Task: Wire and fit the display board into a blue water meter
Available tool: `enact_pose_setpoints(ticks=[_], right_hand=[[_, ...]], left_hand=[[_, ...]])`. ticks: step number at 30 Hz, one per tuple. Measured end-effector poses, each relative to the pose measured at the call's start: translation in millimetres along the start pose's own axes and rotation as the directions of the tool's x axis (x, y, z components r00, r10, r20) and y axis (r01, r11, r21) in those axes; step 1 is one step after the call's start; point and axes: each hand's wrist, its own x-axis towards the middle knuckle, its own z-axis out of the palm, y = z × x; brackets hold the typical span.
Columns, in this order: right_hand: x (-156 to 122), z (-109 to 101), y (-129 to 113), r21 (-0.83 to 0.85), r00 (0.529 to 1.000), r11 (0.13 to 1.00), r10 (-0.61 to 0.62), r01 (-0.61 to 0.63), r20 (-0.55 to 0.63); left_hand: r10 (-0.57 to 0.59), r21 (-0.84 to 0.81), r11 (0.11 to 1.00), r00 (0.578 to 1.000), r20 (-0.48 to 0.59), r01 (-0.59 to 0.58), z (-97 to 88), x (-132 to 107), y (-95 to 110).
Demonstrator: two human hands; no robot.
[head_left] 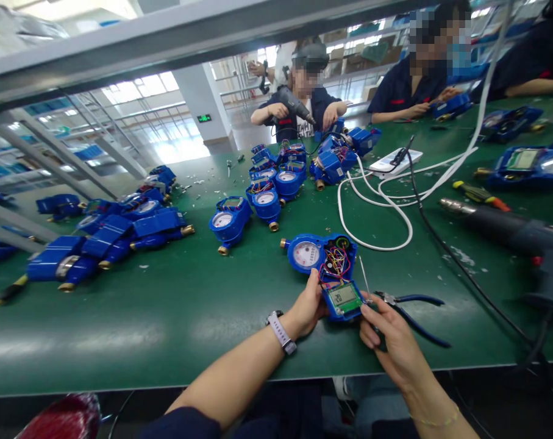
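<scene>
Near the table's front edge, an opened blue water meter lies with its round dial facing up and coloured wires showing in its housing. Its display cover, with a green circuit board and a small screen, is tipped toward me and joined by wires. My left hand grips this cover from the left, its fingers partly hidden underneath. At the cover's right corner is my right hand, closed around a screwdriver whose thin shaft points up and away. Blue-handled pliers lie just beyond the right hand.
Several blue meters stand mid-table, with more piled at left. A heat gun, a yellow screwdriver, a white power strip and loose cables occupy the right. Co-workers sit opposite; one holds a heat gun. A metal beam crosses above.
</scene>
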Motion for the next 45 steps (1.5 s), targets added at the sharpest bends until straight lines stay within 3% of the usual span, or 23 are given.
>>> enact_pose_setpoints(ticks=[2, 5, 8, 16, 24, 29, 31, 35, 39, 45], right_hand=[[0.0, -0.4, 0.6, -0.021, 1.000, 1.000, -0.009, 0.009, 0.002], [0.7, -0.2, 2.3, -0.060, 0.999, 0.998, -0.036, 0.036, 0.007], [1.6, 0.1, 2.9, -0.098, 0.999, 0.994, -0.053, 0.053, 0.003], [-2.0, -5.0, 4.7, -0.221, 0.996, 0.971, -0.089, 0.091, 0.022], [-34.4, -16.6, 4.8, -0.330, 0.928, 0.886, -0.366, 0.326, -0.066], [-63.9, -16.6, -6.7, -0.579, 0.948, 0.751, -0.255, 0.319, 0.192], [-70.6, -13.4, -9.8, -0.685, 0.942, 0.647, -0.193, 0.334, 0.276], [-74.1, -8.3, -12.8, -0.789, 0.892, 0.415, -0.203, 0.453, 0.405], [-74.6, -9.0, -12.6, -0.803, 0.859, 0.305, -0.189, 0.512, 0.476], [-79.1, -11.5, -8.7, -0.808, 0.831, 0.204, -0.207, 0.553, 0.516]], left_hand=[[-0.059, -0.066, 0.996, 0.998, -0.031, 0.057, 4.5, 1.7, 2.7], [-0.059, -0.145, 0.988, 0.997, -0.045, 0.052, 8.6, 3.0, 5.8], [-0.046, -0.210, 0.977, 0.999, -0.004, 0.044, 8.5, 3.3, 6.1], [-0.145, -0.273, 0.943, 0.974, 0.175, 0.189, -2.6, 0.5, 6.0], [-0.137, -0.270, 0.937, 0.942, 0.307, 0.224, -15.4, 0.8, 12.0], [-0.164, -0.124, 0.968, 0.923, 0.348, 0.219, -24.7, -0.4, 16.7], [-0.159, -0.082, 0.976, 0.922, 0.354, 0.200, -26.0, -1.5, 16.2], [-0.112, -0.044, 0.990, 0.930, 0.350, 0.136, -24.8, -3.6, 12.2], [-0.043, -0.012, 0.999, 0.933, 0.358, 0.050, -22.8, -4.9, 8.7], [-0.048, 0.023, 0.999, 0.939, 0.341, 0.043, -22.6, -5.7, 8.4]])
